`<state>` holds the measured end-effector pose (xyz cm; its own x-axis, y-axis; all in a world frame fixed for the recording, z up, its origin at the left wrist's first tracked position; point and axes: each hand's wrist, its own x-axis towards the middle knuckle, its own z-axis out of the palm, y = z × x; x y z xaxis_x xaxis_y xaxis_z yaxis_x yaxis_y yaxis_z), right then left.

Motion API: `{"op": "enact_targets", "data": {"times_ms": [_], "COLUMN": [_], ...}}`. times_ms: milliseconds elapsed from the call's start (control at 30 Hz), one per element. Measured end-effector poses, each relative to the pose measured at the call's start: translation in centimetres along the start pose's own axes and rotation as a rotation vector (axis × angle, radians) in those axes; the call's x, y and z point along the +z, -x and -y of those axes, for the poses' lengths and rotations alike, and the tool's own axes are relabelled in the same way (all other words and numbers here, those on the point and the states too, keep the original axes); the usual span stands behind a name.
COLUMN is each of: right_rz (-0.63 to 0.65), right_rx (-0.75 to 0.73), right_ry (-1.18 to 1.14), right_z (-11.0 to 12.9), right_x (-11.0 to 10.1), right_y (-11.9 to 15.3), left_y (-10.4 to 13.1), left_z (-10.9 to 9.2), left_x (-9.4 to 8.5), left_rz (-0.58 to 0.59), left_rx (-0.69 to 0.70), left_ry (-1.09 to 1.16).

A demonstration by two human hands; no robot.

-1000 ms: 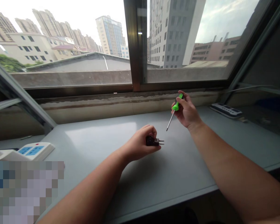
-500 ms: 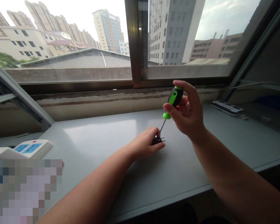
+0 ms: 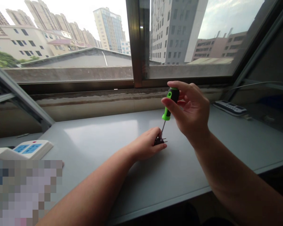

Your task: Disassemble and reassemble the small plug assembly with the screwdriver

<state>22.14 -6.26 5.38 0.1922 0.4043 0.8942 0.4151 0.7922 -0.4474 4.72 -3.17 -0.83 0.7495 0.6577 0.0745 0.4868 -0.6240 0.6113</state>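
Note:
Near the middle of the desk, my left hand [image 3: 149, 142] is closed around a small black plug [image 3: 158, 141], whose metal prongs stick out to the right. My right hand [image 3: 190, 108] grips a screwdriver [image 3: 167, 110] by its green and black handle, with the index finger on the butt end and the thumb on the side. The thin metal shaft slants down, and its tip meets the top of the plug beside my left fingers. Whatever the tip engages is too small to make out.
The grey desk [image 3: 96, 135] runs beneath a window. White power strips with blue sockets [image 3: 34, 148] lie at the left, above a pixelated patch. Another power strip [image 3: 230, 107] lies at the back right. Metal frame posts [image 3: 21, 91] slope down at both sides.
The screwdriver's handle has rolled and tipped slightly left, standing more upright, as my right fingers shifted with it. My left hand and the plug have stayed in place.

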Motion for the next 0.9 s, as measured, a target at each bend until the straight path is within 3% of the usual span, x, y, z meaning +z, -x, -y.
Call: {"op": "enact_targets", "data": {"times_ms": [200,367,533,700,900], "right_rz": [0.127,0.154,0.115,0.076,0.084], "right_rx": [0.066,0.155,0.302,0.217,0.248], "right_ry": [-0.046,-0.151,-0.45,-0.449,-0.578], "right_z": [1.8,0.9,-0.8,-2.4,-1.7], "right_x": [1.1,0.9,0.7,1.4,1.5], "right_y": [-0.3,-0.7,-1.3,-1.2,-1.3], "left_y": [-0.2,0.0,0.0,-0.1,-0.1], "left_z": [0.4,0.2,0.2,0.6,0.5], "left_x": [0.1,-0.2,-0.2,-0.2,-0.3], "left_rz": [0.02,0.032,0.051,0.054,0.068], "left_rx": [0.049,0.029,0.022,0.035,0.038], "left_ry": [0.05,0.056,0.079,0.087,0.086]}}
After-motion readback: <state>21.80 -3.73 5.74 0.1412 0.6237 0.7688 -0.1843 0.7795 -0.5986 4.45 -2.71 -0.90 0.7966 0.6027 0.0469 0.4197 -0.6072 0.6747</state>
